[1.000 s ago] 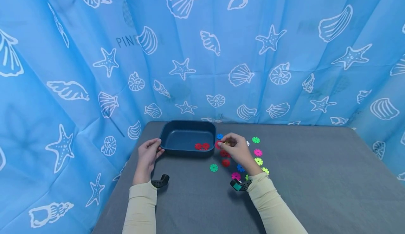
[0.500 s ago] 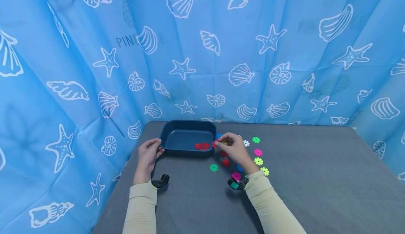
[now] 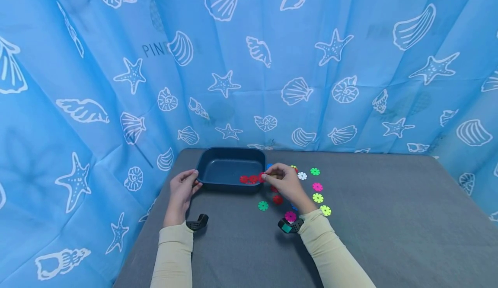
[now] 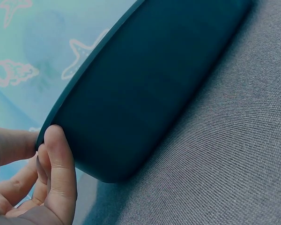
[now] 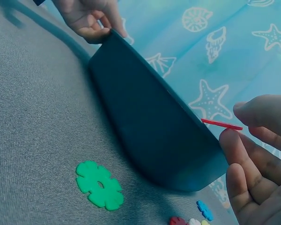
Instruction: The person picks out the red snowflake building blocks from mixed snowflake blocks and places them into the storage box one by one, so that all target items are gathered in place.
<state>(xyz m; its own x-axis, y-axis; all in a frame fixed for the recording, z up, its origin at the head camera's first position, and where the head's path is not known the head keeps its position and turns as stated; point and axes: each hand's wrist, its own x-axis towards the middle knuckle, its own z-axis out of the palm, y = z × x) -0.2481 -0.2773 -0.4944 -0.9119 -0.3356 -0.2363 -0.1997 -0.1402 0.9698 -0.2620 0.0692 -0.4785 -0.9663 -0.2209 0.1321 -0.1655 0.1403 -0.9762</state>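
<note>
A dark blue plastic bin (image 3: 229, 187) stands on the table, and my left hand (image 3: 183, 190) pinches its left rim between thumb and fingers. In the left wrist view, fingers (image 4: 60, 159) lie against the bin's outer wall. My right hand (image 3: 285, 184) holds a red notched disc (image 5: 221, 124) at the bin's right rim. Seen edge-on in the right wrist view, the disc lies between thumb and fingertip, its far edge at the rim. Inside the bin, red notched discs (image 3: 253, 179) lie near the front right corner.
Right of the bin, loose notched discs in several colours lie about, including a green disc (image 3: 263, 206), a pink disc (image 3: 290, 216), a white disc (image 3: 301, 175) and a yellow disc (image 3: 317, 198). A grey cloth covers the table (image 3: 389, 219). Behind hangs a blue shell-print curtain (image 3: 249, 84).
My right hand has moved slightly left with the red disc, bringing it from beside the bin to over its right rim. My left hand stays on the left rim.
</note>
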